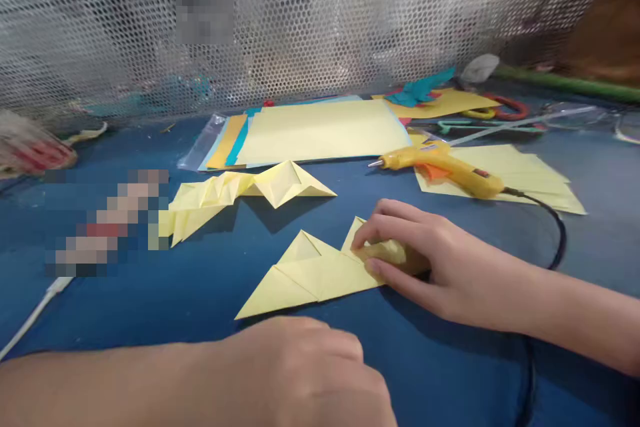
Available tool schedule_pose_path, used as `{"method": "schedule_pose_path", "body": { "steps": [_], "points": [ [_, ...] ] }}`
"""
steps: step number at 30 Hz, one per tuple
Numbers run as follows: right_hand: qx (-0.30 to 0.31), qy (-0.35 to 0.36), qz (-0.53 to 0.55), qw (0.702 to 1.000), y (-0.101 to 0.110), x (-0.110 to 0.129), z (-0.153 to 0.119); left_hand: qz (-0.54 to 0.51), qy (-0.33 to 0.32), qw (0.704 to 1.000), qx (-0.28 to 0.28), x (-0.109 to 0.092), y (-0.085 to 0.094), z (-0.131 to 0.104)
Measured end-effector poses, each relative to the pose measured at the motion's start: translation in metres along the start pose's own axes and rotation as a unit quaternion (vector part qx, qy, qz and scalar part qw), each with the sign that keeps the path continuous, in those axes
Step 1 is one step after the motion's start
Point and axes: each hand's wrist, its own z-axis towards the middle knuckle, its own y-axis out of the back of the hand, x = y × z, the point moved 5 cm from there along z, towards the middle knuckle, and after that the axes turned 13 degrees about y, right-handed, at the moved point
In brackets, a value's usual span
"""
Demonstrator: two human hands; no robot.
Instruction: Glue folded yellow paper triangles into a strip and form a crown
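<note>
- In the head view, my right hand [440, 267] rests on the blue worktop [150, 307], pressing on a folded yellow paper [315, 273].
- The right fingers [385, 220] are bent and pinch the right end of that paper, with the thumb low against its edge.
- The folded yellow paper lies flat in the middle of the worktop, just in front of me. It has pointed triangle shapes, and its long tip points to the left.
- My left hand [310, 373] is at the bottom of the picture, close to me. It is curled into a loose fist. I cannot tell if it holds something inside.
- The left hand is near the folded yellow paper but does not touch it.
- Behind the paper lies a zigzag yellow paper chain [240, 197], with many folded points in a row.
- A yellow glue gun [440, 170] lies on its side to the right, its tip pointing left. Its black cord [555, 227] curves down past my right arm.
- The glue gun rests partly on loose yellow sheets [525, 177].
- Farther back lies a flat stack of coloured paper [320, 130], with a yellow sheet on top.
- A silver mesh wall [350, 27] stands at the back of the worktop.
- A white cable [35, 313] lies at the far left.
</note>
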Motion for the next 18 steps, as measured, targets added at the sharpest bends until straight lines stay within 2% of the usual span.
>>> {"method": "schedule_pose_path", "body": {
  "steps": [3, 6, 9, 11, 13, 15, 18],
  "points": [
    [-0.007, 0.005, -0.008, 1.000, 0.001, -0.001, 0.001, -0.012, 0.042, 0.996, -0.071, -0.012, 0.028, -0.007],
    [-0.013, 0.013, -0.012, 1.000, 0.002, 0.000, 0.001, -0.007, 0.102, 0.977, -0.189, -0.016, 0.053, -0.013],
    [-0.024, 0.016, -0.005, 1.000, 0.003, 0.002, 0.000, 0.032, 0.195, 0.943, -0.266, -0.008, 0.061, -0.017],
    [-0.031, 0.010, 0.011, 0.999, 0.004, 0.002, 0.000, 0.051, 0.253, 0.927, -0.272, 0.002, 0.057, -0.017],
    [-0.036, 0.007, 0.026, 0.999, 0.004, 0.003, 0.001, 0.073, 0.278, 0.923, -0.256, 0.009, 0.052, -0.017],
    [-0.043, 0.030, 0.025, 0.998, 0.006, 0.005, 0.002, 0.106, 0.264, 0.928, -0.242, 0.011, 0.048, -0.016],
    [-0.027, 0.115, 0.012, 0.993, 0.008, 0.008, 0.001, 0.187, 0.195, 0.930, -0.249, 0.003, 0.046, -0.013]
  ]
}}
